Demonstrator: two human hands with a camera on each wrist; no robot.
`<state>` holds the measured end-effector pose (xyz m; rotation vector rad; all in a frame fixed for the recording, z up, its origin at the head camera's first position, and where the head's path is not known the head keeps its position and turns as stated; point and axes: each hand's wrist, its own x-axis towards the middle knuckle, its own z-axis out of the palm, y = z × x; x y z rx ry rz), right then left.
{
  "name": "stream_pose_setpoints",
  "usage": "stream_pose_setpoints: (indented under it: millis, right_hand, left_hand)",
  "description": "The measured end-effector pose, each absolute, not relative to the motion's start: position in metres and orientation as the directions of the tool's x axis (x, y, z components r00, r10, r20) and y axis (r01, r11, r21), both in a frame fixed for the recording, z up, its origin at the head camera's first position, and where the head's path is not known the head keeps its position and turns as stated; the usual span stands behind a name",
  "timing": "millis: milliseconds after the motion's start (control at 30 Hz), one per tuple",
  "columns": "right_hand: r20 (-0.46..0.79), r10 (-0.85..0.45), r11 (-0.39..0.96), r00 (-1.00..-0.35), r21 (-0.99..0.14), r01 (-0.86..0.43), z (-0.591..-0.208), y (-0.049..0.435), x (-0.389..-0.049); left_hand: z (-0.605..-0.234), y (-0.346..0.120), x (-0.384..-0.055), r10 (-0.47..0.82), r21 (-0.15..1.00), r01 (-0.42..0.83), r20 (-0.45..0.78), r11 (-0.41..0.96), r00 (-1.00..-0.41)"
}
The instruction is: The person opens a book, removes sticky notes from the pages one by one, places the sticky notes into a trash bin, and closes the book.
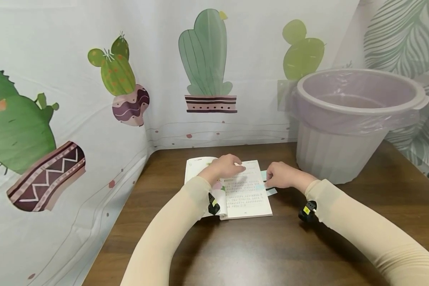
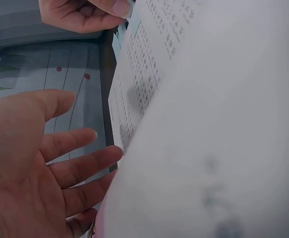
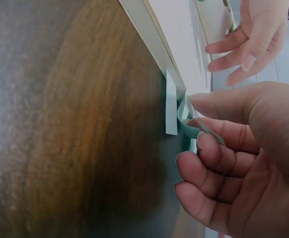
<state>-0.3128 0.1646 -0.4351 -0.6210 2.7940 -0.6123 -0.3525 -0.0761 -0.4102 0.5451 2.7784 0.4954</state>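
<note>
Brown wood-grain table (image 1: 232, 258), an open book (image 1: 248, 206) lying on it, pale blue tabs at its right edge.
Just beside that edge, the right hand (image 1: 284, 174) pinches one tab (image 3: 186, 130) between thumb and fingers; another tab (image 3: 171, 111) sticks out next to it. Over the pages, the left hand (image 1: 227, 166) has its fingers loosely spread, gripping nothing. Farther back stands a whitish bin (image 1: 332, 155) with a plastic liner (image 1: 354, 124), then a cactus-print cloth (image 1: 259, 59).

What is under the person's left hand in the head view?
The open book lies under the left hand; its printed text shows nearby, but the stretch directly beneath is covered.
</note>
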Motion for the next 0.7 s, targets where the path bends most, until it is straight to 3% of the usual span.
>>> stream_pose_setpoints:
  millis: [700]
  right_hand:
    - [-0.130, -0.406, 0.859, -0.905, -0.391, -0.330, -0.4284, 0.1618, -0.3031]
  left_hand:
    - [-0.4096, -0.0780, -0.3509, 0.452, 0.320, 0.377, -0.205, 0.869, -0.868]
